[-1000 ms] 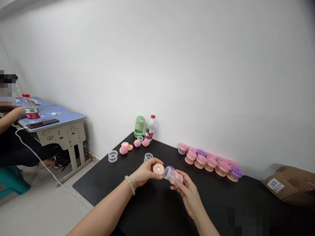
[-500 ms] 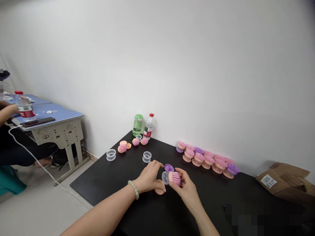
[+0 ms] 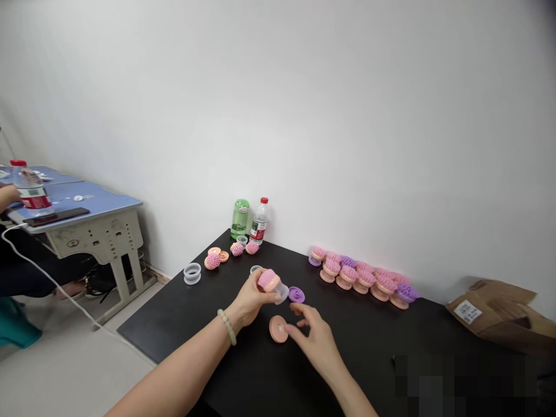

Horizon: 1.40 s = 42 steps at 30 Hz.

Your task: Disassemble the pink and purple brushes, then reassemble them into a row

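Note:
My left hand (image 3: 251,298) is closed around a scalp massage brush head (image 3: 268,281) with pink bristles and a peach rim. A translucent ring (image 3: 282,292) sits at the brush head's lower right end. My right hand (image 3: 315,336) has its fingers apart, thumb tip at the edge of a peach disc (image 3: 278,329) on the table. I cannot tell whether the thumb touches it. Just beyond the right fingertips lies a purple disc (image 3: 297,295) with a small central stud. Another translucent ring (image 3: 256,270) is partly hidden behind my left hand.
Assembled pink and purple brushes (image 3: 362,278) stand in rows along the wall. At the black table's (image 3: 165,324) far left are a translucent ring (image 3: 191,274), loose pink brush heads (image 3: 212,261), a green bottle (image 3: 240,220) and a water bottle (image 3: 259,223). A brown paper bag (image 3: 499,313) lies right.
The brush head with its translucent ring has passed from my right hand to my left and moved left. My left fingers have left the peach disc; my right hand has come down beside it.

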{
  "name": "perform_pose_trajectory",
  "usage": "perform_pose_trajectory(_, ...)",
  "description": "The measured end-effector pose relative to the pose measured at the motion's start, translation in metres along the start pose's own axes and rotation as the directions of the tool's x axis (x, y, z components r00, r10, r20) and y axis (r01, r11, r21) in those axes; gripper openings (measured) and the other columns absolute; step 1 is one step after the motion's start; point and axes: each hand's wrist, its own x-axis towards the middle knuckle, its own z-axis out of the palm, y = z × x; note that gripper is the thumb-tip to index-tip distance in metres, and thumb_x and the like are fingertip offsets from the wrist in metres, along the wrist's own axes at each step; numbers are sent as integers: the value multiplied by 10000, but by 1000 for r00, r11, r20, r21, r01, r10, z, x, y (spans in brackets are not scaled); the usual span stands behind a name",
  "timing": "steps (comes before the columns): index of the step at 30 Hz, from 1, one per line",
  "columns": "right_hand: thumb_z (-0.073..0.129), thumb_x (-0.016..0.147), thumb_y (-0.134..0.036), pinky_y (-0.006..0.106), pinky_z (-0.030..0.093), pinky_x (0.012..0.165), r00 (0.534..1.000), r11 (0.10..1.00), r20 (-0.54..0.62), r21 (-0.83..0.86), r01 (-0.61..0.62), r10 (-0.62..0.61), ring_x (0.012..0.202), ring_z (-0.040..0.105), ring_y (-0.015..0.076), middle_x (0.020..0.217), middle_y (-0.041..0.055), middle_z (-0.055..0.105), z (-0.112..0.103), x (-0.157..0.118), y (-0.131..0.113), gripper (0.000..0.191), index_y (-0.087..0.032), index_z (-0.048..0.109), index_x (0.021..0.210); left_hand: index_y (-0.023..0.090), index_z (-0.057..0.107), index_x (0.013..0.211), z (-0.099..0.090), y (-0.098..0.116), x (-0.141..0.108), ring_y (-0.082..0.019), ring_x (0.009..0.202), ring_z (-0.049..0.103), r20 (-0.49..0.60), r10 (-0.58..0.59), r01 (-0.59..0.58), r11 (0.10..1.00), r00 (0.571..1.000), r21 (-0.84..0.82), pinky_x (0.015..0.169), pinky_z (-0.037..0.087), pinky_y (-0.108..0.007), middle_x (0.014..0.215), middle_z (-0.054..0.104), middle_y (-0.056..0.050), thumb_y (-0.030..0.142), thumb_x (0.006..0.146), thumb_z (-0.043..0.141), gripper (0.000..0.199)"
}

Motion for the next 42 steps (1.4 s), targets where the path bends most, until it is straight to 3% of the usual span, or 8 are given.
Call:
perform_pose_trajectory(4,726,696,-148,482,453,1067,968,971,212,-168,171,-134,1310,486,320,1318,107,619,16,-11,-13,642,-207,579,1318,187,543,976,-2,1,2,-111,728,563,-39,-50,44,990,998,-134,677,443,-243,825,588,28,184,460,943,653)
perform_pose_trajectory(7,705,686,-55,491,459,1056,952,942,247,-236,239,-180,1270,511,325,1223,100,678,18,-13,-21,639,-196,600,1300,153,584,896,-1,2,1,-111,718,573,10,-55,56,988,998,-142,697,446,-245,786,612,11,226,477,955,564)
perform_pose_trajectory(11,750,712,-148,469,547,885,973,934,-2,-281,222,-232,1015,610,311,998,80,719,0,-5,-20,447,-212,672,1148,138,609,845,-1,1,-1,-121,734,583,93,-116,133,972,989,-196,699,434,-246,789,625,-9,289,473,967,538)
perform_pose_trajectory(15,703,835,-351,403,572,802,901,945,-299,-181,271,-315,921,629,257,1099,91,676,-21,-2,-19,405,-248,618,1217,154,599,841,2,-2,-4,-113,736,574,125,-173,200,949,977,-245,688,409,-236,798,612,3,320,448,976,569)
perform_pose_trajectory(22,737,812,-477,447,557,842,791,851,-324,-284,442,-519,1008,621,306,1081,99,700,-18,-8,-34,469,-254,645,1214,146,590,843,17,0,-15,-120,699,547,198,-114,144,979,974,-144,677,399,-240,766,618,0,409,445,962,605)
perform_pose_trajectory(30,768,805,-408,640,373,1065,690,754,-327,-414,509,-646,1224,554,385,1055,96,738,-18,-9,-36,516,-225,619,1264,159,558,827,21,10,-19,-95,643,453,91,-67,58,993,994,99,580,341,-209,726,567,38,355,381,965,635)
perform_pose_trajectory(39,628,877,-537,596,476,1005,799,855,-338,-348,385,-497,1117,644,338,1134,121,722,-13,-7,-20,432,-219,674,1165,180,552,893,20,10,-20,-107,657,404,151,1,-37,970,988,239,592,315,-222,754,523,44,436,546,879,541)
perform_pose_trajectory(42,651,864,-528,584,490,993,800,854,-330,-339,395,-501,1065,660,322,1087,113,735,-13,-6,-18,429,-217,683,1158,182,552,880,19,10,-20,-109,653,400,164,11,-56,961,986,272,595,315,-222,745,515,46,451,595,848,491)
